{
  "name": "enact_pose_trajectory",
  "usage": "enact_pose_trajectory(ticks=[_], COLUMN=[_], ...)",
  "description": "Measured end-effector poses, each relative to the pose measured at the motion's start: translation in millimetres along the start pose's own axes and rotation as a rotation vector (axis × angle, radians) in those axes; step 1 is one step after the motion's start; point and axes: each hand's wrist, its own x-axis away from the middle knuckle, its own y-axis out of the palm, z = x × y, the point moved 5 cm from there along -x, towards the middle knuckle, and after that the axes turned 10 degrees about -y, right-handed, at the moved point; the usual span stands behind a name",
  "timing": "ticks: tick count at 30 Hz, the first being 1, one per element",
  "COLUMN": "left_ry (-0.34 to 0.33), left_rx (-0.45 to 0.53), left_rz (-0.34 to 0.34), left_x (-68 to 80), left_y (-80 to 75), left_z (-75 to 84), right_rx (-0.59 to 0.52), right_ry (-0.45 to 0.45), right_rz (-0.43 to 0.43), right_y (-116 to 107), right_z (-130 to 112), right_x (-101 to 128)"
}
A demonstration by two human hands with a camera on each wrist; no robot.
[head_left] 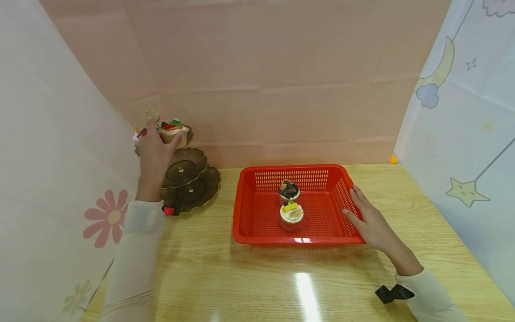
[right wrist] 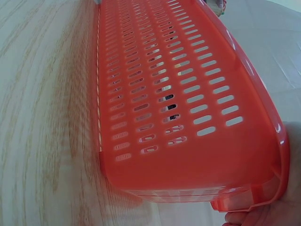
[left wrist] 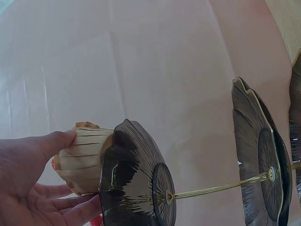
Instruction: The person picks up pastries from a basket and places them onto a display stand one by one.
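Observation:
My left hand (head_left: 154, 147) reaches up to the top tier of a dark three-tier stand (head_left: 189, 183) at the back left. It grips a cupcake (head_left: 174, 129) with red and green topping that sits on the top plate (left wrist: 136, 183). In the left wrist view the thumb (left wrist: 51, 143) lies on one side of the pleated cup (left wrist: 82, 157) and the fingers curl under the other. My right hand (head_left: 368, 219) rests with straight fingers against the right wall of a red basket (head_left: 297, 170). Inside it stand a chocolate-topped cupcake (head_left: 289, 191) and a yellow-topped one (head_left: 291, 212).
The wooden table (head_left: 209, 268) is boxed in by a pink paper backdrop (head_left: 281, 89) and patterned white sheets at both sides (head_left: 462, 134). The stand's two lower plates (left wrist: 261, 160) carry nothing. The basket's slotted wall (right wrist: 188, 94) fills the right wrist view.

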Motion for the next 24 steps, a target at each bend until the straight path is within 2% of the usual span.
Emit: enact_pose_trajectory(ticks=[9,16,24], left_ry=[0.031,0.026,0.026], left_rx=[0.016,0.040,0.025], left_rz=[0.062,0.105,0.124], left_x=[-0.4,-1.8,1.4], left_y=[3.0,4.9,6.3], left_z=[1.5,-0.2,-1.4], right_rx=[0.004,0.000,0.002], right_ry=[-0.001,-0.002,0.001], right_rz=[0.007,0.007,0.007], right_y=[-1.1,-1.6,-1.9], right_z=[-1.0,-2.6,-3.6], right_x=[1.1,1.4,2.1])
